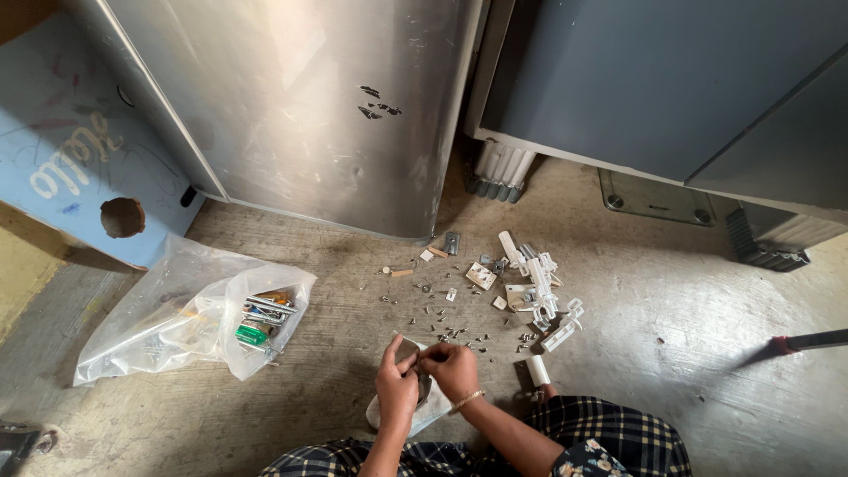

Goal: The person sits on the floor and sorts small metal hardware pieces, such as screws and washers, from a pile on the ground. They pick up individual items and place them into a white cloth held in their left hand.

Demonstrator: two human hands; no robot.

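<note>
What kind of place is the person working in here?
Probably a workshop or storage corner: a bare concrete floor, a large dented steel panel, and small screws and white plastic fittings scattered before both hands.

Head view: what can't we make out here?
- Small part pinched between left hand and right hand: covered by fingers, kind unclear.
- Scattered screws: too small to tell types.
- Plastic bag: film blurs most contents.
- Red-tipped rod: cut off by right edge.
</note>
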